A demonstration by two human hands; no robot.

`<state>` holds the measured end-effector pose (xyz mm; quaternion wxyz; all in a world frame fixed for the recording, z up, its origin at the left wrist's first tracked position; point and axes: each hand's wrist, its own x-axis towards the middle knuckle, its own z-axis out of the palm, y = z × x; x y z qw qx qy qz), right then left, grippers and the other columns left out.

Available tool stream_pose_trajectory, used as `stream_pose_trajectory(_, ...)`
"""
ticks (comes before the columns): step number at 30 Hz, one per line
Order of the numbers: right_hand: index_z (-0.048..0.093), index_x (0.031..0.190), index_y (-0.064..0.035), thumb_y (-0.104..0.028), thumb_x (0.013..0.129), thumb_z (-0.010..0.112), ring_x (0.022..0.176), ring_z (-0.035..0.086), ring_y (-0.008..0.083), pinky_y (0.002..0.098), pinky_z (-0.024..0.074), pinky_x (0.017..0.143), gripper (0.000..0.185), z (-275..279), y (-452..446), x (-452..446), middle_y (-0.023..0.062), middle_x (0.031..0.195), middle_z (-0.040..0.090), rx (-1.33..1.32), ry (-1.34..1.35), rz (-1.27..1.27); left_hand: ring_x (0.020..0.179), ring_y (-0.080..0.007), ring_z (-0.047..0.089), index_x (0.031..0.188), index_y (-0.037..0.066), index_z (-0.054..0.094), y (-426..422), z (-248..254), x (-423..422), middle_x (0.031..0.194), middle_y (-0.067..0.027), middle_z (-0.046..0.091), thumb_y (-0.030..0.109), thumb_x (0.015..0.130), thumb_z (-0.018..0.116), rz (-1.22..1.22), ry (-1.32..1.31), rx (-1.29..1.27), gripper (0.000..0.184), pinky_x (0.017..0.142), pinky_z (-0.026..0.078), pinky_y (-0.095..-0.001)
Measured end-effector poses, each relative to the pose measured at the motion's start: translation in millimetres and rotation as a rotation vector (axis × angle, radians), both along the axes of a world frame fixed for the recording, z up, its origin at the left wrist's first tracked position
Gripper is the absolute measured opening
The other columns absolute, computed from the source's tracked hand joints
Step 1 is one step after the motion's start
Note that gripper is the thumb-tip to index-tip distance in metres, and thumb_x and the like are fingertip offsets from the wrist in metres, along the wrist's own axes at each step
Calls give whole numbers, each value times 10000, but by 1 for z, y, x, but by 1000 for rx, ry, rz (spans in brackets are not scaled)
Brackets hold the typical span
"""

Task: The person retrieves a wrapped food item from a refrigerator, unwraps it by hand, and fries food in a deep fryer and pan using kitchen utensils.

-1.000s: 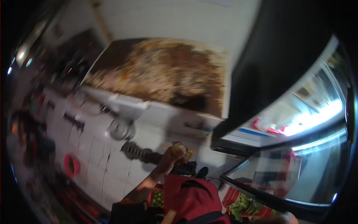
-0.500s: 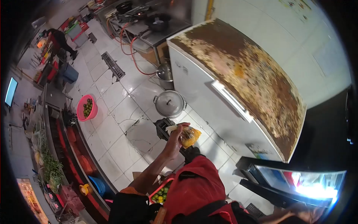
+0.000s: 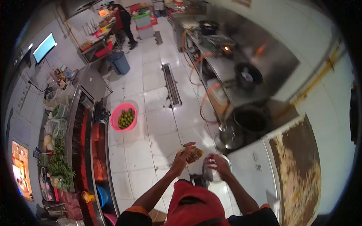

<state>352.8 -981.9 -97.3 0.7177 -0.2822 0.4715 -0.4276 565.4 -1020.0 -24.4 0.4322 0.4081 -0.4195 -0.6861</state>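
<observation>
My left hand point(image 3: 182, 161) is closed around a small clear plastic bag point(image 3: 194, 154) of yellow-brown food, held up in front of my red apron point(image 3: 192, 205). Just right of the bag is my right hand point(image 3: 218, 165), fingers loosely bent and apart, with no held thing visible; it is slightly blurred. Behind and below that hand shows a round metal pot lid point(image 3: 225, 165), partly covered by it.
A pink basin of green fruit point(image 3: 127, 118) sits on the tiled floor. The stove counter point(image 3: 241, 88) and rust-topped white freezer point(image 3: 256, 165) line the right; a shelved counter with greens point(image 3: 60, 164) runs left. A person point(image 3: 122, 20) stands far back.
My view has swung right, toward the stove side. My right hand has left the lit cabinet at lower right and come beside the bag. My left hand still holds the bag.
</observation>
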Motion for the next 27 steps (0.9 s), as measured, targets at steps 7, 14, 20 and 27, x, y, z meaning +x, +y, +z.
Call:
stream_pose_trajectory(7, 372, 1271, -3, -650, 844, 322, 1103, 470, 289, 399, 348, 982, 777, -28, -269, 189, 153, 1215, 478, 267, -1357, 139, 987, -149, 513, 1251, 115, 462, -246, -48, 87, 1100, -65, 530, 410, 949, 348, 288, 253, 97, 438, 823, 443, -281)
stream_pose_trajectory(14, 348, 1235, 82, -638, 850, 320, 1147, 449, 303, 394, 334, 1021, 817, -18, -529, 221, 206, 1217, 461, 278, -617, -106, 882, -96, 526, 1179, 103, 534, -521, -27, 171, 976, -17, 571, 322, 943, 415, 321, 139, 138, 343, 778, 433, -241)
stream_pose_trajectory(20, 473, 1123, 60, -584, 880, 320, 1042, 532, 302, 393, 390, 966, 706, -45, -762, 269, 190, 1082, 564, 268, -627, -138, 860, -107, 530, 1111, 43, 573, -770, -68, 202, 967, -49, 586, 205, 907, 488, 185, 82, -9, 275, 765, 442, -255)
stream_pose_trajectory(27, 526, 1094, -1, -402, 924, 392, 1014, 548, 245, 371, 438, 894, 456, -37, -1045, 354, 126, 1039, 587, 317, -501, -46, 912, -129, 579, 1079, -40, 433, -1035, -47, 274, 1025, -107, 633, 155, 854, 580, 225, -283, -239, 333, 773, 465, -252)
